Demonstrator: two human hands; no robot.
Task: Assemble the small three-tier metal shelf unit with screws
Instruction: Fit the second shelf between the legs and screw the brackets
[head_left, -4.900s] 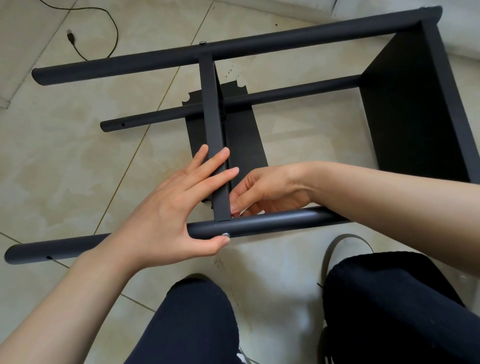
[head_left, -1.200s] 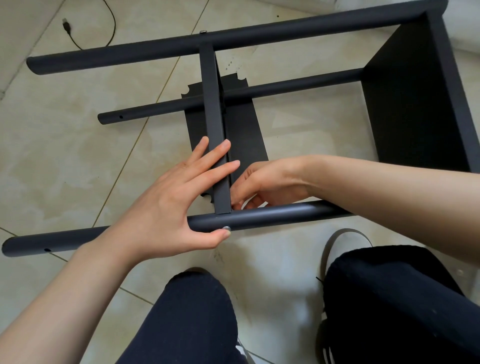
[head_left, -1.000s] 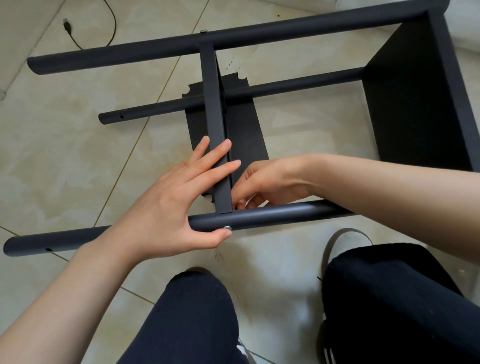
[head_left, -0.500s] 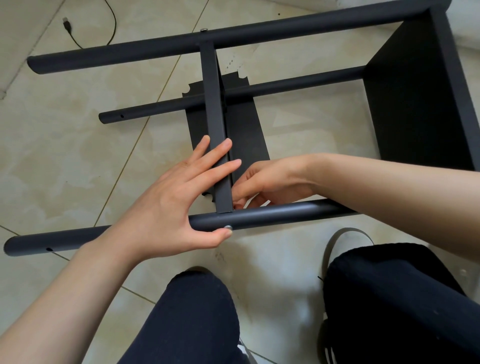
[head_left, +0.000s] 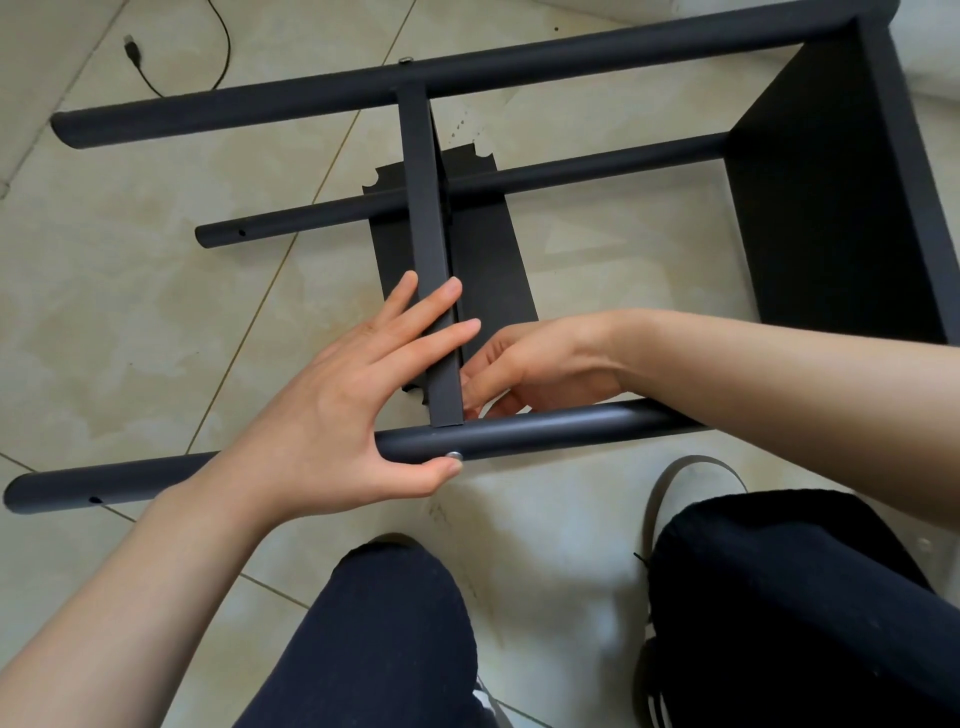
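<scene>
The dark metal shelf unit lies on its side on the tiled floor. Its middle shelf (head_left: 423, 208) stands on edge between the far pole (head_left: 571, 62) and the near pole (head_left: 571, 423). My left hand (head_left: 332, 410) lays straight fingers on the shelf's edge, and its thumb presses a silver screw head (head_left: 455, 455) on the near pole. My right hand (head_left: 540, 364) reaches in behind the shelf, fingers curled at the corner where shelf meets pole. What its fingertips hold is hidden.
The end shelf panel (head_left: 831, 208) closes the frame at the right. A lower pole (head_left: 597, 169) crosses behind the middle shelf. A second screw (head_left: 406, 61) sits on the far pole. A USB cable (head_left: 156, 57) lies far left. My knees (head_left: 384, 639) are close in front.
Both hands keep the same places on the shelf and near pole. Only the view has shifted slightly.
</scene>
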